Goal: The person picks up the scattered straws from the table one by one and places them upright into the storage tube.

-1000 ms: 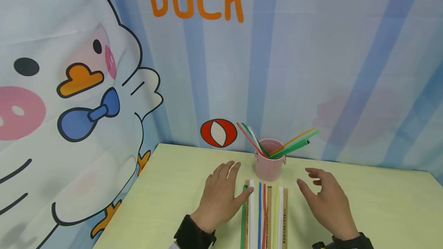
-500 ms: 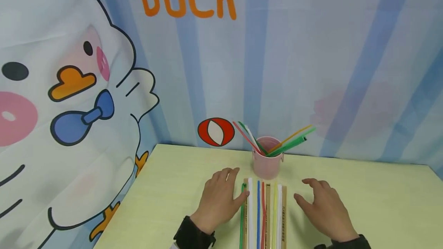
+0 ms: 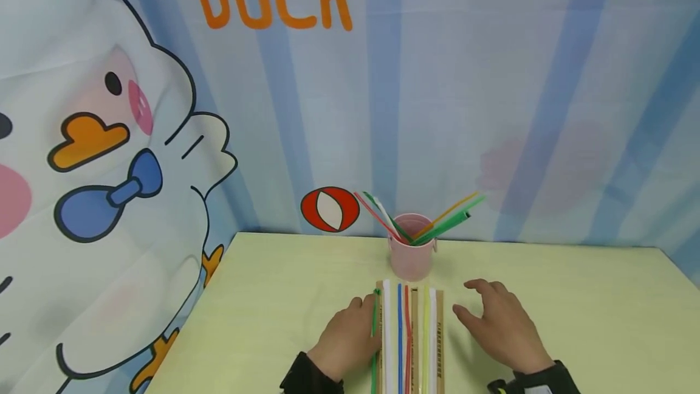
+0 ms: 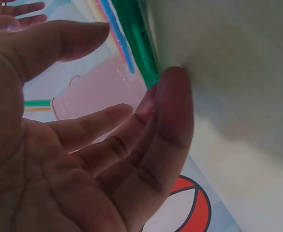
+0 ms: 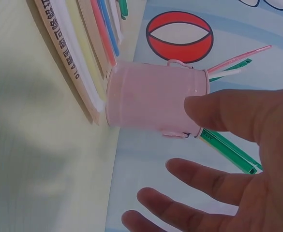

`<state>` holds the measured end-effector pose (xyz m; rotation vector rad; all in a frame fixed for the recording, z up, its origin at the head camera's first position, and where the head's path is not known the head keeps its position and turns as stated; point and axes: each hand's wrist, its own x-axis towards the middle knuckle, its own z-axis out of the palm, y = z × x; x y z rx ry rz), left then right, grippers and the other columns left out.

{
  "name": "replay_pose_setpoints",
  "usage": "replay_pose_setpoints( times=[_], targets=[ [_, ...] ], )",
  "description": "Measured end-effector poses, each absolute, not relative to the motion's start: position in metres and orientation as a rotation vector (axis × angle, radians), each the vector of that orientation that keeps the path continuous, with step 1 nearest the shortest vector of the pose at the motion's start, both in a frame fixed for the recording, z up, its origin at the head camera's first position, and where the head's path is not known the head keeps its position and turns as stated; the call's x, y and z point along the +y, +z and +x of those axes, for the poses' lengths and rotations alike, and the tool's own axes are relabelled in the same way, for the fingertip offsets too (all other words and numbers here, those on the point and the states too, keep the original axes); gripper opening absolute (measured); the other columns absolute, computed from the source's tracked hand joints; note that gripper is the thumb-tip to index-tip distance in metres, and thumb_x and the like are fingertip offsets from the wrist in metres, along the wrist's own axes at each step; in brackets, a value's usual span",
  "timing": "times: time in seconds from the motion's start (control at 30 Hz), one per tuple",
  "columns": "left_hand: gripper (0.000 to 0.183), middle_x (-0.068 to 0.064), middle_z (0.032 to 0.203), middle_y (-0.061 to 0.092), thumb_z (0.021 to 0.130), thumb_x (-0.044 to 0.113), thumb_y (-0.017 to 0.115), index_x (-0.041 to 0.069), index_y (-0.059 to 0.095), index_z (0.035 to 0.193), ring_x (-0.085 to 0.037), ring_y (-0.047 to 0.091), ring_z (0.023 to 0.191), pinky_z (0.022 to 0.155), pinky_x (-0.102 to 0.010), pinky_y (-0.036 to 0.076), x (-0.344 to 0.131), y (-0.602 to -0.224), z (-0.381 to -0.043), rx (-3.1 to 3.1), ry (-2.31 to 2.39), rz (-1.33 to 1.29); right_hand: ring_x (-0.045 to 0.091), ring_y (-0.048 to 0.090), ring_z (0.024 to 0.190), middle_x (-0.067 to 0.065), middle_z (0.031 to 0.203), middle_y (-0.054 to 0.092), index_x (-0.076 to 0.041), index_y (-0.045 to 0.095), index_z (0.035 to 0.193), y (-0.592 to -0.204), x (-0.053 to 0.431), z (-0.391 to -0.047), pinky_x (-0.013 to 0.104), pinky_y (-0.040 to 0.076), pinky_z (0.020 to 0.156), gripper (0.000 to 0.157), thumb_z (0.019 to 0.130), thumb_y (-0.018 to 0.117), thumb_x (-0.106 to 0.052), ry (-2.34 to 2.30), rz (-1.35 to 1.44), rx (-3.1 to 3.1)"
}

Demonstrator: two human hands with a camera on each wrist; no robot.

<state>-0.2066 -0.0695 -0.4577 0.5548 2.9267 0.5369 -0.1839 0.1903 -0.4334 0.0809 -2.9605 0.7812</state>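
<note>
A row of straws lies side by side on the table, pointing toward the pink bucket (image 3: 411, 262). Among them are a green straw (image 4: 134, 38) at the left end, a white (image 3: 387, 333), a blue (image 3: 400, 333), a red (image 3: 408, 333) and a yellow straw (image 3: 426, 333), with brown paper-wrapped straws (image 3: 440, 342) between and at the right end. My left hand (image 3: 350, 336) is at the row's left side, its bent fingertips at the green straw's edge, the thumb apart. To the right of the row my right hand (image 3: 503, 327) hovers, fingers spread, holding nothing.
Several green, red, white and orange straws (image 3: 449, 224) lean out of the bucket at the back. Behind the pale yellow table (image 3: 295, 266) hangs a striped cloth backdrop (image 3: 437, 78) printed with a duck and a ball.
My left hand has come down and nearer, its fingers drawing in beside the green straw. My right hand stays about where it was. The view has turned slightly right.
</note>
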Motion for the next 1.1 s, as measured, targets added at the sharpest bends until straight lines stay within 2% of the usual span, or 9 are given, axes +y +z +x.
replay_pose_setpoints(
  times=[0.23, 0.43, 0.57, 0.8, 1.1],
  targets=[
    [0.067, -0.023, 0.116, 0.056, 0.083, 0.016, 0.069, -0.003, 0.038, 0.138, -0.027, 0.060, 0.082, 0.070, -0.040, 0.054, -0.067, -0.464, -0.205, 2.877, 0.580, 0.501, 0.040, 0.052, 0.103, 0.025, 0.122, 0.054, -0.003, 0.053, 0.127, -0.431, 0.192, -0.184, 0.054, 0.048, 0.076, 0.055, 0.090, 0.061, -0.042, 0.790, 0.098, -2.960],
    [0.070, -0.024, 0.103, 0.058, 0.078, 0.007, 0.069, -0.006, 0.035, 0.138, -0.022, 0.055, 0.069, 0.055, -0.036, 0.049, -0.066, -0.469, -0.204, 2.871, 0.642, 0.471, 0.039, 0.053, 0.105, 0.024, 0.122, 0.054, -0.003, 0.053, 0.127, -0.430, 0.193, -0.183, 0.054, 0.048, 0.079, 0.053, 0.090, 0.062, -0.039, 0.805, 0.095, -2.950],
    [0.074, -0.025, 0.100, 0.060, 0.076, 0.005, 0.068, -0.009, 0.032, 0.139, -0.022, 0.054, 0.067, 0.051, -0.035, 0.047, -0.065, -0.471, -0.203, 2.859, 0.662, 0.422, 0.038, 0.053, 0.105, 0.024, 0.122, 0.054, -0.003, 0.053, 0.126, -0.431, 0.192, -0.183, 0.055, 0.047, 0.079, 0.054, 0.089, 0.062, -0.040, 0.805, 0.106, -2.945],
    [0.082, -0.026, 0.104, 0.063, 0.076, 0.007, 0.069, -0.007, 0.026, 0.144, -0.026, 0.060, 0.078, 0.063, -0.040, 0.052, -0.064, -0.469, -0.205, 2.853, 0.633, 0.350, 0.038, 0.053, 0.105, 0.023, 0.122, 0.055, -0.004, 0.053, 0.127, -0.431, 0.191, -0.183, 0.055, 0.048, 0.079, 0.055, 0.089, 0.063, -0.042, 0.803, 0.089, -2.952],
    [0.082, -0.024, 0.106, 0.064, 0.073, 0.010, 0.069, -0.009, 0.028, 0.142, -0.024, 0.059, 0.075, 0.065, -0.040, 0.052, -0.070, -0.461, -0.210, 2.865, 0.652, 0.329, 0.037, 0.053, 0.104, 0.023, 0.121, 0.055, -0.003, 0.052, 0.127, -0.431, 0.193, -0.183, 0.054, 0.048, 0.078, 0.055, 0.089, 0.062, -0.041, 0.830, 0.086, -2.954]
  ],
)
